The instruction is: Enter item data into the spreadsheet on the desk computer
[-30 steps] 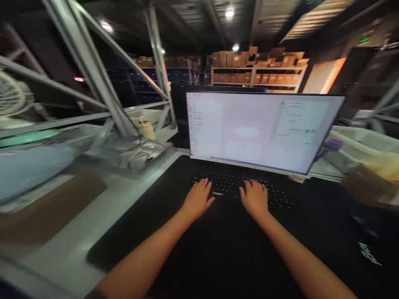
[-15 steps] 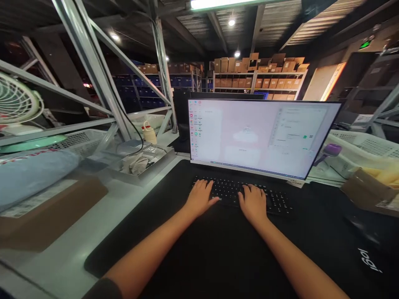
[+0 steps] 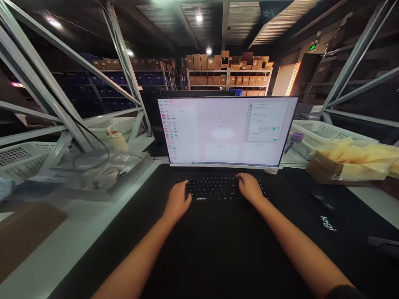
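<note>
A black keyboard (image 3: 215,192) with white lettering lies on a black desk mat (image 3: 205,249), in front of a lit monitor (image 3: 224,137). At the keyboard's left end rests my left hand (image 3: 177,200), fingers stretched toward the keys and thumb apart. My right hand (image 3: 251,189) lies over the upper right keys, its fingers bent loosely and pointing left; part of them is hidden behind the hand. Neither hand has anything lifted in it. On the screen are icons at the left and a chat-like window at the right.
Right of the keyboard lies a dark mouse (image 3: 324,201). A carton (image 3: 327,168) with yellow packets stands beyond it, near a white basket (image 3: 336,133). At left are a grey tray (image 3: 121,182), a brown box (image 3: 28,236) and metal frame bars. Shelves of cartons (image 3: 208,79) stand behind.
The view has turned to the right. My left hand has shifted to the keyboard's left end, and my right hand has moved up to the right-side keys, fingers now pointing left.
</note>
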`<action>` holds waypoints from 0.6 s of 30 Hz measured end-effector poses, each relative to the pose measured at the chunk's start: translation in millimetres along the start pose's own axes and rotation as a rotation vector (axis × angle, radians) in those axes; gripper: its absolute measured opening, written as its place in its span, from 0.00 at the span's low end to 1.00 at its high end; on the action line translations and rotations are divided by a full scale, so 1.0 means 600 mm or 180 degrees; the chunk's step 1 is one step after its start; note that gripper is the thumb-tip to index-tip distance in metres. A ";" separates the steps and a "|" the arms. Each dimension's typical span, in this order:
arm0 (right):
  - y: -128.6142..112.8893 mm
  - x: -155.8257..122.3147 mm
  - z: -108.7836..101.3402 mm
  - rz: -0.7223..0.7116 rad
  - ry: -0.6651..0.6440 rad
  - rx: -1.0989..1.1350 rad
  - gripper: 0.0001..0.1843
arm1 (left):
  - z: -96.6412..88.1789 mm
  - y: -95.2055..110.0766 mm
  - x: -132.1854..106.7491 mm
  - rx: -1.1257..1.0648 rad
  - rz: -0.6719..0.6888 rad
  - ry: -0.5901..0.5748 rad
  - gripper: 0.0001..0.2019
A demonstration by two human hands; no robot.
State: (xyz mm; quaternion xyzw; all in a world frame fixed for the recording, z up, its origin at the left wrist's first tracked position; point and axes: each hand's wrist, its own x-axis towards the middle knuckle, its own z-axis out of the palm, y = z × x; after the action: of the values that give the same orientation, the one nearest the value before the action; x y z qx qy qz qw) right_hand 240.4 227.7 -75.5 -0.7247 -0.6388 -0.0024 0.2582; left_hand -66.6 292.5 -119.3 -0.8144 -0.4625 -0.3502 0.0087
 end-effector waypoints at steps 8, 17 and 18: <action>-0.045 -0.035 0.045 -0.0830 -0.0082 0.0045 0.20 | 0.002 0.032 0.006 0.0047 0.0262 -0.0312 0.17; -0.174 -0.007 0.094 -0.0347 -0.0028 -0.0375 0.20 | -0.005 0.032 -0.003 0.0194 0.0389 -0.0326 0.16; -0.174 -0.006 0.091 -0.0332 -0.0010 -0.0394 0.20 | -0.004 0.030 -0.002 0.0193 0.0413 -0.0310 0.17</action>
State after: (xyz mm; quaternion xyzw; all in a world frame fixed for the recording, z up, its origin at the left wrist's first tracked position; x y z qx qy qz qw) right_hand 125.0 250.6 -85.4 -0.7050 -0.6748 -0.0542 0.2115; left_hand -54.5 280.3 -112.7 -0.8581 -0.4191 -0.2947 0.0335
